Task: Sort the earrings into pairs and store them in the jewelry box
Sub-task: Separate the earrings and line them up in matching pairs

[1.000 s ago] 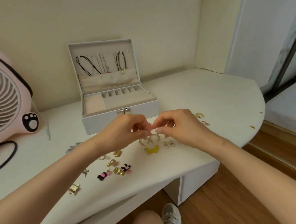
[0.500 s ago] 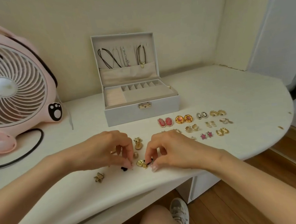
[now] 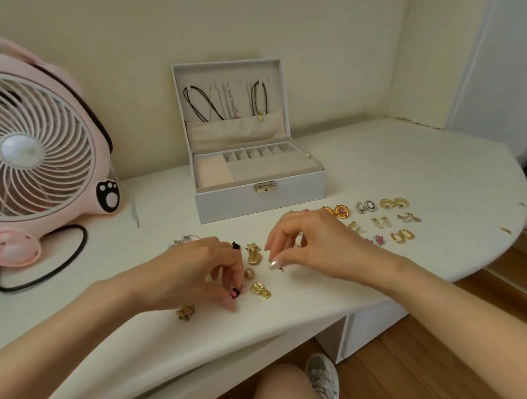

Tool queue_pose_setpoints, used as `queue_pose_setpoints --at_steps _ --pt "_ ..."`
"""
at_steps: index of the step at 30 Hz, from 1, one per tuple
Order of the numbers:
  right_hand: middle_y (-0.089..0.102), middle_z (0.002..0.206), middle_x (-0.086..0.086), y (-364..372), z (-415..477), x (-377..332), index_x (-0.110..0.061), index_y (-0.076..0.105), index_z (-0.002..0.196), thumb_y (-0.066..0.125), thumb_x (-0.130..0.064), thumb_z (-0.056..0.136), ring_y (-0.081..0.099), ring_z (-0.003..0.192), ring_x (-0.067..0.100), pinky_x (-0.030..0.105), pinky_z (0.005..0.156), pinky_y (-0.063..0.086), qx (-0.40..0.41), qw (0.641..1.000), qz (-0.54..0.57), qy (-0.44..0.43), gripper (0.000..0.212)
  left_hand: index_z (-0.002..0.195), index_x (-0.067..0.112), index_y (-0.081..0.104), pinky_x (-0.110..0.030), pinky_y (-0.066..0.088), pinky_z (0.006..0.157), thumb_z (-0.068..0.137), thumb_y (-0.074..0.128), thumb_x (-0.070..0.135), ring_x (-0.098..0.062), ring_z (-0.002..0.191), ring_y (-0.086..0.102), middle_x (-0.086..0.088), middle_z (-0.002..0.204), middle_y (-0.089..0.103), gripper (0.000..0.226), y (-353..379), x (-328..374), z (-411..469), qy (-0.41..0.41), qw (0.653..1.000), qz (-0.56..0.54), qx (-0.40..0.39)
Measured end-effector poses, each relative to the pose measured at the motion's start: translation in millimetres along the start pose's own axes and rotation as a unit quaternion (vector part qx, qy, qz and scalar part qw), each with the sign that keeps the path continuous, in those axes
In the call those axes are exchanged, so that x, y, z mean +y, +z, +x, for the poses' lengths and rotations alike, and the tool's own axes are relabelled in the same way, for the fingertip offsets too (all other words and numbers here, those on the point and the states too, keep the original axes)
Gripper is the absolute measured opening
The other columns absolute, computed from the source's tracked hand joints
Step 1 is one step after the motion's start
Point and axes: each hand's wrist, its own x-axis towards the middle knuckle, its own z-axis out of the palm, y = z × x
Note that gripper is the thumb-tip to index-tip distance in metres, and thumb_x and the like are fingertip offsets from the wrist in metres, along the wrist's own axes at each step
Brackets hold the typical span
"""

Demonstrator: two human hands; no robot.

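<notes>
Left hand (image 3: pixel 191 272) pinches a black-and-pink earring (image 3: pixel 234 294); right hand (image 3: pixel 319 245) curls, its hold unclear.

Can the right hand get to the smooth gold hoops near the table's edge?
Probably yes: the right hand is close beside the smooth gold hoops, which lie uncovered; only pink stars lie between.

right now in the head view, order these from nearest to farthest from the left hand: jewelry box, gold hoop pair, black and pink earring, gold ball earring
1. black and pink earring: pinched at the left hand's fingertips.
2. gold ball earring: just right of those fingertips.
3. jewelry box: behind, toward the wall.
4. gold hoop pair: far right, past the right hand.
</notes>
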Motion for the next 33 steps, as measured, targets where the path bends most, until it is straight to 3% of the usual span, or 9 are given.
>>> queue_pose_setpoints --at_steps 5,11,16,19,22,24,28,33 --pt "0.069 0.085 -0.010 -0.5 2.4 -0.6 -0.018 0.065 0.077 0.070 -0.017 0.081 0.059 0.077 0.004 0.017 0.068 0.045 0.021 1.000 0.011 -0.005 0.007 0.080 0.039 0.053 -0.014 0.038 0.073 0.071 0.062 0.058 0.003 0.086 0.044 0.020 0.086 0.053 0.023 1.0 2.7 -1.6 -0.009 1.000 0.003 0.025" --pt "0.069 0.069 0.002 -11.2 15.3 -0.6 -0.009 0.072 0.080 0.071 -0.006 0.079 0.063 0.060 0.010 0.020 0.054 0.050 0.042 0.993 0.105 0.029 0.004 0.082 0.035 0.055 -0.010 0.036 0.070 0.082 0.065 0.037 0.006 0.084 0.044 0.018 0.083 0.055 0.009 2.6 6.6 2.9 0.003 0.999 0.018 0.047" --pt "0.071 0.077 0.003 -9.1 33.4 -0.6 -0.010 0.074 0.081 0.073 -0.016 0.078 0.065 0.074 0.013 0.028 0.076 0.053 0.036 0.997 0.035 0.051 0.006 0.077 0.030 0.054 -0.007 0.033 0.071 0.084 0.064 0.032 0.011 0.083 0.040 0.020 0.079 0.049 0.013 7.0 4.3 2.8 0.013 0.998 0.031 0.057" --pt "0.063 0.074 -0.007 -0.1 46.0 -3.0 -0.014 0.068 0.079 0.070 -0.021 0.082 0.058 0.071 0.010 0.032 0.078 0.051 0.006 0.998 -0.028 0.060 0.008 0.083 0.028 0.057 -0.006 0.032 0.071 0.085 0.064 0.033 0.012 0.085 0.039 0.021 0.083 0.047 0.008 8.8 1.8 2.0 0.021 0.997 0.031 0.074" --pt "0.060 0.078 -0.004 7.2 53.6 -6.3 -0.012 0.063 0.081 0.065 -0.022 0.086 0.057 0.079 0.015 0.036 0.083 0.050 -0.021 0.996 -0.040 0.082 0.011 0.085 0.031 0.058 -0.008 0.033 0.071 0.084 0.064 0.032 0.010 0.084 0.040 0.018 0.088 0.053 0.006 10.4 2.2 4.0 0.021 0.997 0.025 0.069" --pt "0.058 0.078 -0.002 9.3 54.7 -9.5 -0.010 0.060 0.085 0.062 -0.021 0.089 0.060 0.077 0.018 0.032 0.077 0.051 -0.043 0.994 -0.031 0.098 0.012 0.085 0.030 0.061 -0.009 0.034 0.071 0.084 0.065 0.028 0.010 0.084 0.040 0.015 0.088 0.056 0.004 11.2 2.4 5.5 0.026 0.997 0.028 0.068" --pt "0.058 0.071 -0.001 9.9 52.1 -11.7 -0.010 0.056 0.083 0.059 -0.020 0.092 0.060 0.050 0.010 0.023 0.053 0.053 -0.059 0.988 0.023 0.140 0.013 0.085 0.026 0.062 -0.007 0.033 0.071 0.086 0.063 0.027 0.012 0.084 0.039 0.015 0.087 0.054 0.002 12.0 1.0 4.6 0.041 0.995 0.051 0.081" --pt "0.064 0.084 0.009 10.0 51.9 -8.4 -0.012 0.056 0.082 0.059 -0.020 0.091 0.065 0.056 0.019 0.032 0.065 0.058 -0.066 0.979 0.070 0.181 0.012 0.078 0.033 0.055 -0.012 0.041 0.071 0.086 0.063 0.024 0.003 0.087 0.050 0.017 0.096 0.055 0.014 -10.7 -11.8 -8.4 -0.012 0.993 0.025 0.112"
